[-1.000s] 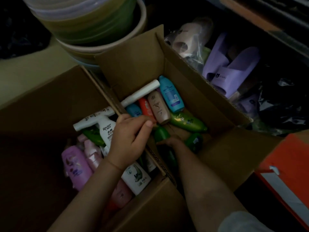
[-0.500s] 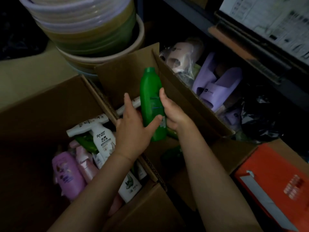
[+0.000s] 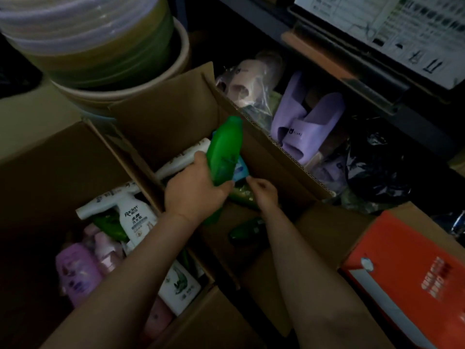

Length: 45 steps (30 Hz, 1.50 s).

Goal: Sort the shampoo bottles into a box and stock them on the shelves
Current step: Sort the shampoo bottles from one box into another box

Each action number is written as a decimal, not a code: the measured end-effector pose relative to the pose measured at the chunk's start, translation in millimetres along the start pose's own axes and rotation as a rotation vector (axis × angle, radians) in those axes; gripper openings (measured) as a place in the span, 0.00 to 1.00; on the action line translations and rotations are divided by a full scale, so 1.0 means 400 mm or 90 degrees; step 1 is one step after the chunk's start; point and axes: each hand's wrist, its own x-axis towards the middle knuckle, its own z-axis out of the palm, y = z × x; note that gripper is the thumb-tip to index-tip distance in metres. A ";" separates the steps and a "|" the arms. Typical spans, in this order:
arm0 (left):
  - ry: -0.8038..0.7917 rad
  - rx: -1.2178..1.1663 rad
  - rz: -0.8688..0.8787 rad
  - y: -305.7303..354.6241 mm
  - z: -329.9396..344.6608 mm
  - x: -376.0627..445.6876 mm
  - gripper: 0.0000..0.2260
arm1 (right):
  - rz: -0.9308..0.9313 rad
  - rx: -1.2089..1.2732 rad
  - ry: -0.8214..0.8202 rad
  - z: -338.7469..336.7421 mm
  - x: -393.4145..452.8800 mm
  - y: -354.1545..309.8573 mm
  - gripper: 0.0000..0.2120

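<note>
Now that the right hand (image 3: 264,191) has let go and is hanging loosely curled, the left hand (image 3: 195,187) alone is gripping the green bottle (image 3: 225,152), tilted toward one o'clock above the right box (image 3: 276,157), suggesting sorting continues.

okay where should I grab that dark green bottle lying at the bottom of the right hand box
Take the dark green bottle round its middle, coming straight down from above. It lies on its side on the bare floor of the right box, apart from the other bottles, so both long sides look open. The dim light hides its cap end.
</note>
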 end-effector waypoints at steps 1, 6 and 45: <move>0.013 0.015 -0.014 -0.011 -0.004 -0.014 0.26 | -0.016 -0.046 -0.004 0.000 0.019 0.007 0.18; 0.050 -0.068 -0.088 -0.036 -0.010 -0.015 0.25 | -0.054 -0.384 -0.061 0.006 0.104 0.063 0.31; 0.169 -0.782 -0.497 -0.491 -0.112 -0.262 0.18 | -0.066 -0.222 -0.576 0.324 -0.586 -0.274 0.06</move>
